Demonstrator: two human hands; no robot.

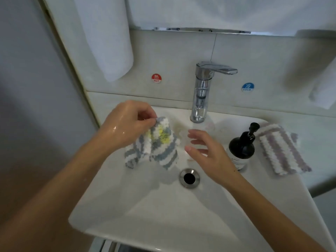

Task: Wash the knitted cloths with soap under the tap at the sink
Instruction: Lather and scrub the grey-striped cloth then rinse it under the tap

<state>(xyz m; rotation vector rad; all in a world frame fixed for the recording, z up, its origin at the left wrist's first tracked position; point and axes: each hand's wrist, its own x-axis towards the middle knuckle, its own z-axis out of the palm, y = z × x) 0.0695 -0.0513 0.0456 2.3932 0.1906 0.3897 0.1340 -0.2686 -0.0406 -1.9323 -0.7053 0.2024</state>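
Whether water runs from the tap (200, 99) is hard to make out; the label on the soap bottle (241, 146) is partly hidden behind the right wrist; the left hand (125, 124), wet, pinches the top edge of the grey-striped knitted cloth (152, 144), which hangs over the sink (127, 206) left of the drain (189, 178); the right hand (207, 151) hovers just beside it, fingers spread, holding nothing; a purple-striped cloth (283, 150) lies on the sink's right rim.
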